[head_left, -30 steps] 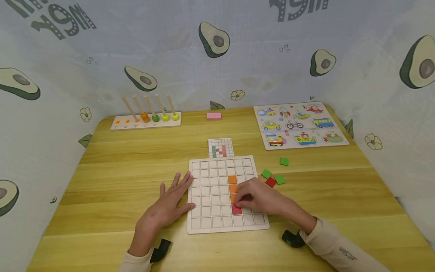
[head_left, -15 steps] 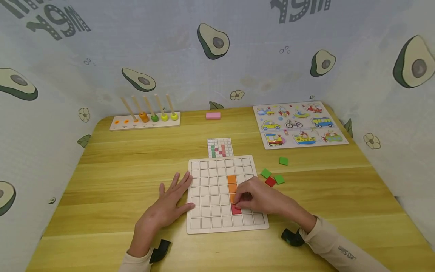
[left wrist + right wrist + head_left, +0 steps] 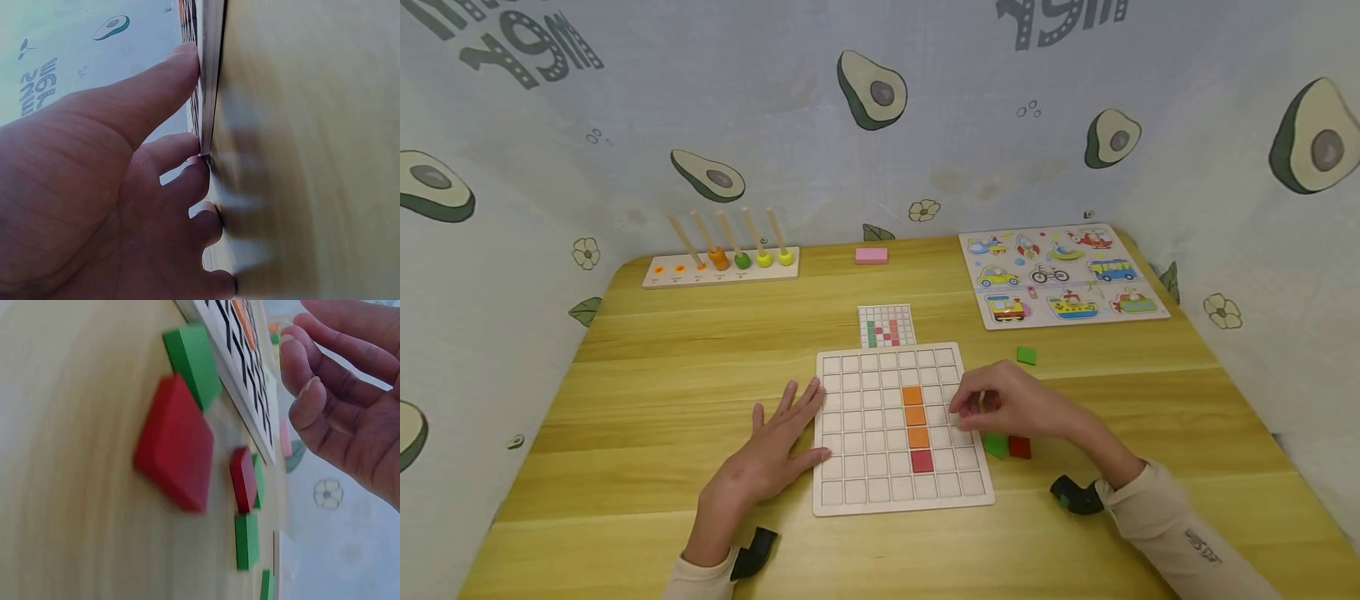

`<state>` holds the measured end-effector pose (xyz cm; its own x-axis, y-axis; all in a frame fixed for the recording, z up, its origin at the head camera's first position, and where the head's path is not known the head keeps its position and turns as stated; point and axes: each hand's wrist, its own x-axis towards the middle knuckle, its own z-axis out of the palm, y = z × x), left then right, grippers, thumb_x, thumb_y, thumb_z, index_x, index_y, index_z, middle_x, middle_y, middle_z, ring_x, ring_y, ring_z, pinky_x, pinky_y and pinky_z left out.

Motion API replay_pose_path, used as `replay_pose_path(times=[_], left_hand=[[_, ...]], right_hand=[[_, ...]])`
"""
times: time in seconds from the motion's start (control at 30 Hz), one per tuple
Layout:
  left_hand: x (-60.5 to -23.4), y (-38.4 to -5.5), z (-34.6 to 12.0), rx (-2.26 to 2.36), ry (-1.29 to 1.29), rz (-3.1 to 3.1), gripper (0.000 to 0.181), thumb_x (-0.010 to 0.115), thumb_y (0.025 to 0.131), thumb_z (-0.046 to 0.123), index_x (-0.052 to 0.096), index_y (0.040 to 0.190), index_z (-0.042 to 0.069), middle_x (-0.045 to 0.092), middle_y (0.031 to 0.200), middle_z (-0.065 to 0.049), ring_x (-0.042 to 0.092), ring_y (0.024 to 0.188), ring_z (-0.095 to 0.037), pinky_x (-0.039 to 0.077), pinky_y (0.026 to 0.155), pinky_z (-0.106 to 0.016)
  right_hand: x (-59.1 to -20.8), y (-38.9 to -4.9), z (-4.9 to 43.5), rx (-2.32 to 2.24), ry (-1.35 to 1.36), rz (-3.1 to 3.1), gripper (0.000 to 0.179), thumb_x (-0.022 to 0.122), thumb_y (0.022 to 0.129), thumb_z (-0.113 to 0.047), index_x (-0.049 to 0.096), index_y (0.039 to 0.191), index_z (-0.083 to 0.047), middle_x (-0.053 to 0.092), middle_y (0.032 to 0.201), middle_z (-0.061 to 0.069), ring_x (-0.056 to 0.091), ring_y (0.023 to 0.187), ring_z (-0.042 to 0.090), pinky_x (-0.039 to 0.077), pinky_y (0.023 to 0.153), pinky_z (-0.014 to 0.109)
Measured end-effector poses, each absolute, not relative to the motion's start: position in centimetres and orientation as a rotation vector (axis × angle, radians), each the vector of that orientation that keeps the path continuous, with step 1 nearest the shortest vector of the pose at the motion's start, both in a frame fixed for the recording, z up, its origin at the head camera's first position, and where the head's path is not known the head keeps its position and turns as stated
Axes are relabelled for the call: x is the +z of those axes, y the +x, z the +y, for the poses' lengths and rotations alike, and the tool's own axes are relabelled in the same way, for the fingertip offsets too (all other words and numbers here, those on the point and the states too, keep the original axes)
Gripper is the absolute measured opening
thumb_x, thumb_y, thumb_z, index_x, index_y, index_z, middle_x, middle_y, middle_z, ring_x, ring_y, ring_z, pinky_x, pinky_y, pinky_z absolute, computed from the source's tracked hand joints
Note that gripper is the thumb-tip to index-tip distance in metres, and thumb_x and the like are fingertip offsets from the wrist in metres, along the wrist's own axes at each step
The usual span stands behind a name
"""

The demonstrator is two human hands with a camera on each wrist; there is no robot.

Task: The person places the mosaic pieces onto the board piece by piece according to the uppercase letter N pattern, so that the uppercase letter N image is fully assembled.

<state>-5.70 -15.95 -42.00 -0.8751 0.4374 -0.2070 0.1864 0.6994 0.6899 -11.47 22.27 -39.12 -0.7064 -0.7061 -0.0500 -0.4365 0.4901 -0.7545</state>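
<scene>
Table (image 3: 662, 400) fills my view, its back edge along the patterned cloth (image 3: 805, 142). Back right on it lies the puzzle (image 3: 1039, 315), well apart from the board (image 3: 877, 439), which sits centrally with wide stretches of wood left of it and along its near edge. Back left, the peg stand (image 3: 722, 282) follows the table's far edge.

My left hand (image 3: 766, 457) spreads its fingers straight, tips against the board's left edge. My right hand (image 3: 1011, 406) is over the board's right edge, fingers loosely bent; I see a gap under them from the wrist view.

Touching or just beyond the board's far edge, I cannot tell which, is the card (image 3: 886, 326); farther back, the pink block (image 3: 871, 256).

Three orange tiles (image 3: 914, 415) fill part of the fifth column, with a crimson tile (image 3: 922, 461) next below. Just off the board's right edge lie a green tile (image 3: 995, 444) and a red tile (image 3: 1019, 447); farther out, a smaller-looking red one (image 3: 242, 480) sits among more greens (image 3: 247, 542).
</scene>
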Motion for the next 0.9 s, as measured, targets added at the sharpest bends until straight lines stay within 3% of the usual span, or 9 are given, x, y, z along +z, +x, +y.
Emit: replay_pose_path(times=[0.4, 0.9], left_hand=[[-42.2, -5.7, -16.0, 0.962, 0.492, 2.561, 0.084, 0.071, 0.106, 0.027, 0.023, 0.172, 0.006, 0.012, 0.181, -0.006, -0.004, 0.167, -0.037, -0.014, 0.122, -0.076], [-42.3, -5.8, -16.0, 0.968, 0.497, 2.561, 0.083, 0.071, 0.106, 0.026, 0.024, 0.172, 0.005, 0.013, 0.181, -0.007, -0.003, 0.167, -0.037, -0.014, 0.122, -0.076]], right_hand=[[-39.3, -13.1, 26.2, -1.016, -0.85, 2.464, 0.015, 0.088, 0.091, -0.013, 0.083, 0.105, -0.012, 0.074, 0.097, -0.003, 0.064, 0.082, 0.012, 0.057, 0.075, 0.027], [-40.3, -13.9, 27.9, -0.967, -0.777, 2.516, 0.02, 0.093, 0.083, -0.007, 0.081, 0.098, -0.012, 0.068, 0.093, 0.0, 0.061, 0.078, 0.018, 0.052, 0.069, 0.025]])
